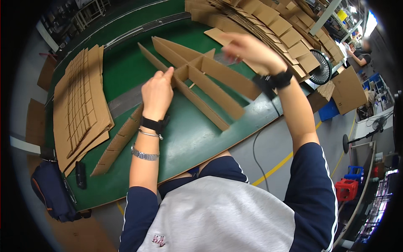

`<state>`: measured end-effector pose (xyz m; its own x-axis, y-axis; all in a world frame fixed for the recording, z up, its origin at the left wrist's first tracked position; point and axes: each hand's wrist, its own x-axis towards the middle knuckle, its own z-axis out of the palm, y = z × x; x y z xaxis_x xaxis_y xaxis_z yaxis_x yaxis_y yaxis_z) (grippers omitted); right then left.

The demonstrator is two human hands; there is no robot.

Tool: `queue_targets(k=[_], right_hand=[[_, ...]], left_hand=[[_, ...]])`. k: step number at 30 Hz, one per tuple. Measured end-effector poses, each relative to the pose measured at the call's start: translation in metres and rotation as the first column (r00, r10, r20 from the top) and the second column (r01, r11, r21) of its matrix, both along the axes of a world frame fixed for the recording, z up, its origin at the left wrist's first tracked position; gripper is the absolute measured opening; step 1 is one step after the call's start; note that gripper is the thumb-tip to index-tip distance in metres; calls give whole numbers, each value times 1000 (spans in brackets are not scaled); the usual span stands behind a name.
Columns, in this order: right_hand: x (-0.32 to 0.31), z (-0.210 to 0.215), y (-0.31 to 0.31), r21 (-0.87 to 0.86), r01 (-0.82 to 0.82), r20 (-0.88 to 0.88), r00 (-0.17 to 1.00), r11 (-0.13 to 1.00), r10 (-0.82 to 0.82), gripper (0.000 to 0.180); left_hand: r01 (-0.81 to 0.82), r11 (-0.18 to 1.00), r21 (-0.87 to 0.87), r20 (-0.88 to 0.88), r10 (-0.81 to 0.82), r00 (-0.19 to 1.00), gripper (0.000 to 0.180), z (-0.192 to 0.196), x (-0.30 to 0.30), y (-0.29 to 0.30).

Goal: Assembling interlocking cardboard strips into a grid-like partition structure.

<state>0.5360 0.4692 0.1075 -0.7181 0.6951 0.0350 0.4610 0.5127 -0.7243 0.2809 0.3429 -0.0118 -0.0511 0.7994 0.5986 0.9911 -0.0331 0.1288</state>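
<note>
Slotted cardboard strips stand on edge in front of me, crossing as a partly interlocked cardboard divider. My left hand is closed at its left side, fingers pinching the cardboard near a crossing. A long cardboard strip slants from under that hand toward the near left; its middle is hidden by the hand and wrist. My right hand is raised over the far right of the divider, blurred by motion, its fingers apart and nothing visible in them. Dark bands circle both wrists.
Flat slotted cardboard sheets lie stacked at the left of the green table. Many cardboard pieces are piled at the far right, beside a black fan. A dark bag sits by the left edge. A person is farther right.
</note>
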Motion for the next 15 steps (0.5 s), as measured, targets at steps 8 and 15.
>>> queue_targets(k=[8, 15], right_hand=[[127, -129, 125, 431, 312, 531, 671, 847, -517, 82], [98, -59, 112, 662, 480, -166, 843, 576, -512, 28]], left_hand=[[14, 952, -306, 158, 36, 987, 53, 24, -9, -12], [61, 992, -112, 226, -35, 974, 8, 6, -8, -5]])
